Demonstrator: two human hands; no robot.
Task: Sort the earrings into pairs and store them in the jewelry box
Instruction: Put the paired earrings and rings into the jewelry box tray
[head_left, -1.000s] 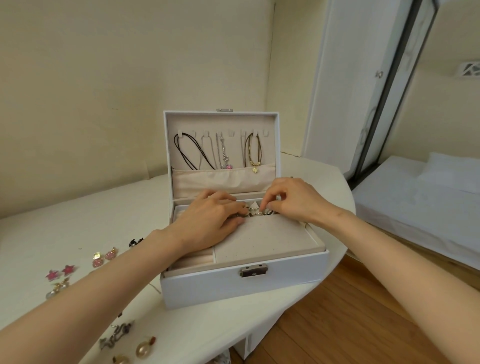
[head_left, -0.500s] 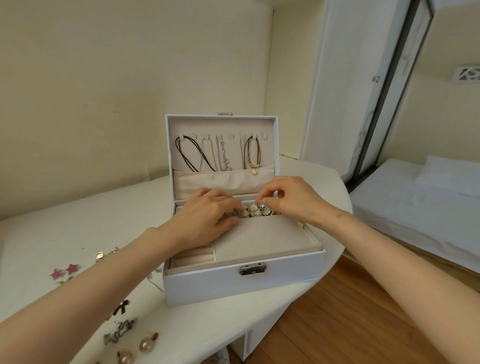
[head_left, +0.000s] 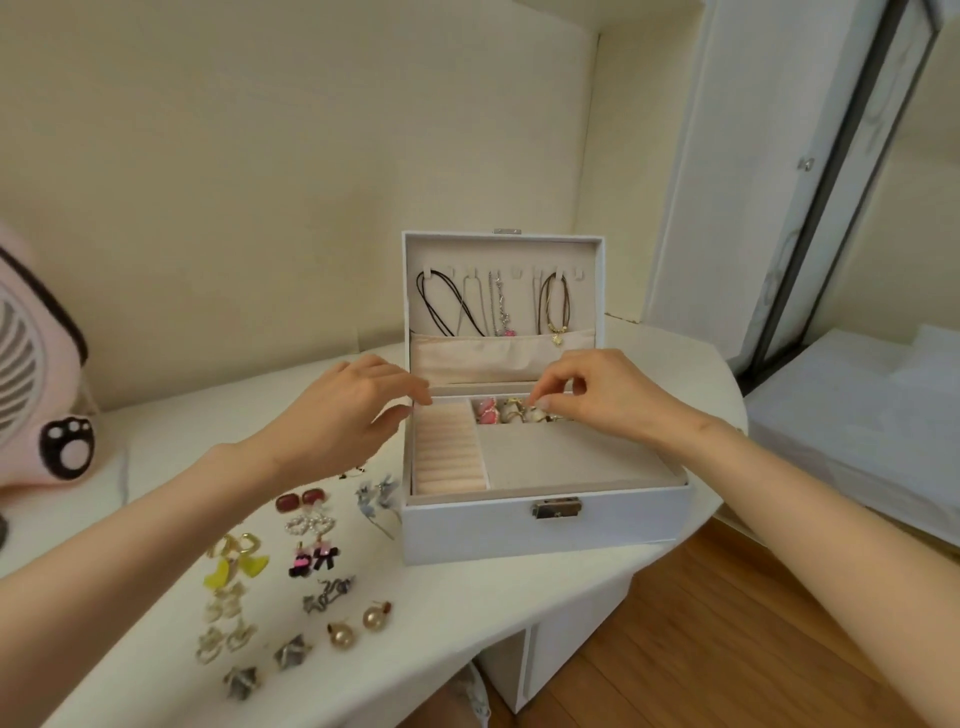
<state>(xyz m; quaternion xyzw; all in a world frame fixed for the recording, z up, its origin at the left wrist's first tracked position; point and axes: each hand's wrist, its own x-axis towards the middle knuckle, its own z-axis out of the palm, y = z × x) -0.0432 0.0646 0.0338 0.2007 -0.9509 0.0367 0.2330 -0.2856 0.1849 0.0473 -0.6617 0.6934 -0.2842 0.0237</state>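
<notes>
The right hand (head_left: 597, 402) has a narrow grip: thumb and forefinger pinch what looks like a small earring (head_left: 531, 410) among the stored earrings (head_left: 498, 413) in the back compartment of the open jewelry box (head_left: 493, 535). The piece is too small to make out well. The left hand (head_left: 348, 421) hovers slack and empty at the box's left wall, just beside the ring rolls (head_left: 447, 457).

The step in hand looks like settling one pair in place. Next, I'd guess, comes another pair from the desk (head_left: 441, 613), perhaps the red earrings (head_left: 301, 501) nearest the left hand, taken with a light pinch on both pieces.

Half a second ago the left hand lay over the tray beside the right. Now it is off to the side.
</notes>
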